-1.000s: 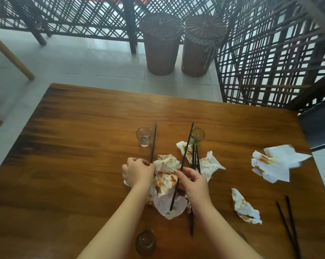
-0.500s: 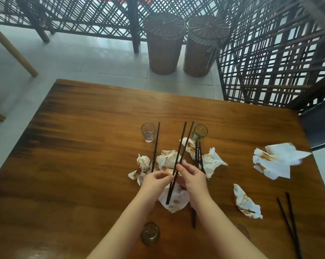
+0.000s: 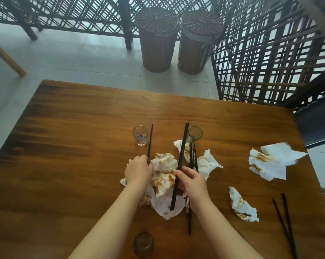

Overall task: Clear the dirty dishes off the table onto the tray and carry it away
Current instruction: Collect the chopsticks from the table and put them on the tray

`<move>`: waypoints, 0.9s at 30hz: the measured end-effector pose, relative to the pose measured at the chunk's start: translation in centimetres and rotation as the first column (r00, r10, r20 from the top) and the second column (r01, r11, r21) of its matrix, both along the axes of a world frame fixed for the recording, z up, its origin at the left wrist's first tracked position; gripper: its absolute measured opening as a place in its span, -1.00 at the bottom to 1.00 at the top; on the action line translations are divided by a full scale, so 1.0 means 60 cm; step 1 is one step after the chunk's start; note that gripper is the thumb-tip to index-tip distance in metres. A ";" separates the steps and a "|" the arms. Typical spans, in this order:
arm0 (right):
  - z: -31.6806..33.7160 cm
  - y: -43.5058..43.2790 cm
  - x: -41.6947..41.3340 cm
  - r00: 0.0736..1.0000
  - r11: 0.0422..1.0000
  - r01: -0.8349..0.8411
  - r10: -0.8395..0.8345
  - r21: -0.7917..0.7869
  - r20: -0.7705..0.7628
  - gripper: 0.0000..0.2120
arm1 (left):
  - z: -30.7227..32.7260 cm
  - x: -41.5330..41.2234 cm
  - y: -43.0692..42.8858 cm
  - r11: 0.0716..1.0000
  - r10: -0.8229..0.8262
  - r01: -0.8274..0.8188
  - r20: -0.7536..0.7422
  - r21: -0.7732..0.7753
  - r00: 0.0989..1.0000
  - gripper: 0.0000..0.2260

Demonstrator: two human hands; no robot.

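The pair of thin black chopsticks (image 3: 180,161) I'm working with is light, stiff and smooth. I'd expect the sticks to be a little slick if sauce is on them, and to scissor apart unless pinched together near the middle. That is roughly where my right hand (image 3: 192,184) has them: thumb and fingers are pinched round both sticks a little below mid-length. Their far tips point toward the small greenish drinking glass (image 3: 194,135). Their near ends hang over the heap of crumpled white paper napkins stained brown (image 3: 164,169). They look lifted off the wood and tilted.

My left hand (image 3: 138,171) sits knuckles-up on the left side of that heap, at the near end of a single black chopstick (image 3: 150,141) lying on the dark wooden table (image 3: 73,146). Its fingers are curled, but I cannot tell whether they hold the stick, the paper or nothing.

A small clear glass (image 3: 140,135) stands just beside that single stick, fragile and worth lifting by its wall. A brownish glass (image 3: 143,244) stands between my forearms. More loose black chopsticks (image 3: 190,223) lie under my right wrist. To the right are a flat stained napkin (image 3: 270,163), a crumpled stained napkin (image 3: 243,204) and a far pair of black chopsticks (image 3: 285,225). I see no tray.
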State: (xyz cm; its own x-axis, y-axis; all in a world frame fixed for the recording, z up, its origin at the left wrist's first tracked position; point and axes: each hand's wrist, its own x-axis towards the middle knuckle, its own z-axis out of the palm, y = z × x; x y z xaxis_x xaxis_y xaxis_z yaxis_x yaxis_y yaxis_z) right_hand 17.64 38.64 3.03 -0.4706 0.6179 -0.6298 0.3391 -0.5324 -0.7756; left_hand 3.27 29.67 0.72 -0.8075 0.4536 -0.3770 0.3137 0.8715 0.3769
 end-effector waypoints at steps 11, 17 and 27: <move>0.001 0.014 -0.015 1.000 0.999 -0.019 0.018 0.029 0.016 -0.84 | -0.001 -0.005 0.022 0.989 0.150 -0.149 -0.052 0.017 0.987 -0.90; 0.020 -0.004 -0.024 1.000 0.998 -0.004 0.004 0.057 -0.002 -0.78 | 0.062 0.034 -0.010 0.868 0.173 -0.276 0.271 0.413 0.947 -0.89; 0.040 -0.099 0.003 0.999 0.998 -0.009 0.012 0.070 -0.052 -0.81 | 0.110 0.115 -0.083 0.766 0.021 -0.371 0.556 0.526 0.831 -0.96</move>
State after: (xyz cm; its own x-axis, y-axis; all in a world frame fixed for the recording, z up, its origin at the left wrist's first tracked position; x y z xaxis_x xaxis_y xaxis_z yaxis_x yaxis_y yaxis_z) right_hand 17.83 32.69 5.45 -0.5082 0.6541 -0.5602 0.3026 -0.4733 -0.8273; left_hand 10.14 24.71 7.35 -0.6830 0.5728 -0.4532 -0.2186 0.4317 0.8751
